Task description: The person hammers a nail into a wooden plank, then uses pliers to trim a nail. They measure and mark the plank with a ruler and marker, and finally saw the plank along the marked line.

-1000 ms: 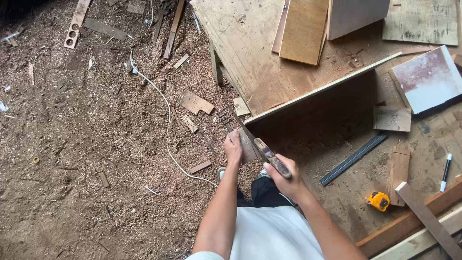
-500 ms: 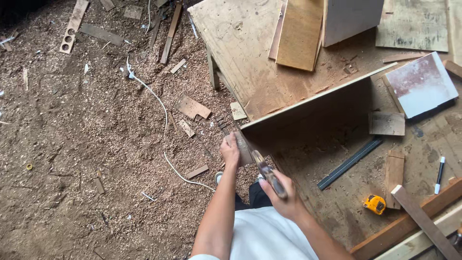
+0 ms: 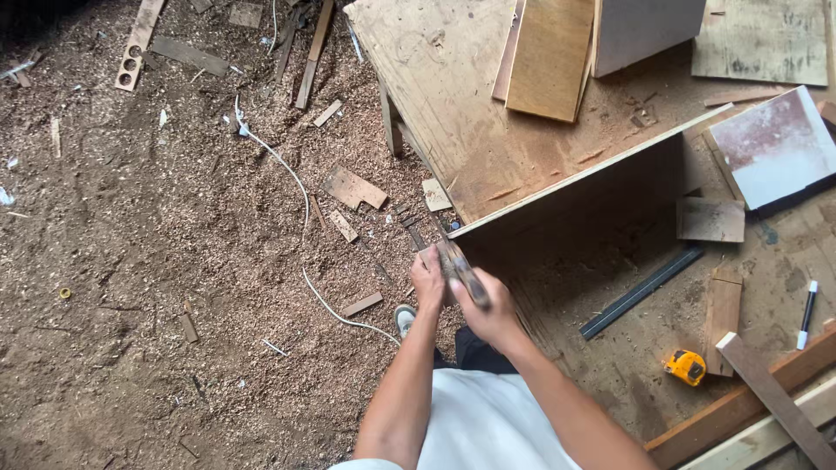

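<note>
Head view, looking down at a sawdust-covered floor (image 3: 131,287) and a low plywood platform (image 3: 453,113). The right hand (image 3: 495,312) is wrapped around the handle of a dark hand tool (image 3: 461,270), fingers curled shut on it; the tool's exact kind cannot be told. The left hand (image 3: 428,280) sits just beside the tool's forward part, fingers bent and pressed against it. Both hands meet at the near corner of an upright plywood panel (image 3: 592,170), whose thin pale edge runs diagonally up to the right; the tool's tip lies at that corner. A white cable (image 3: 300,218) snakes across the floor to the left of the hands, among scattered wood offcuts (image 3: 353,187). To the right, on the platform, lie a dark straight ruler (image 3: 643,291), a yellow tape measure (image 3: 686,366), a marker pen (image 3: 807,313) and a white-faced board (image 3: 775,148). A shoe (image 3: 404,318) shows just below the left hand.
</note>
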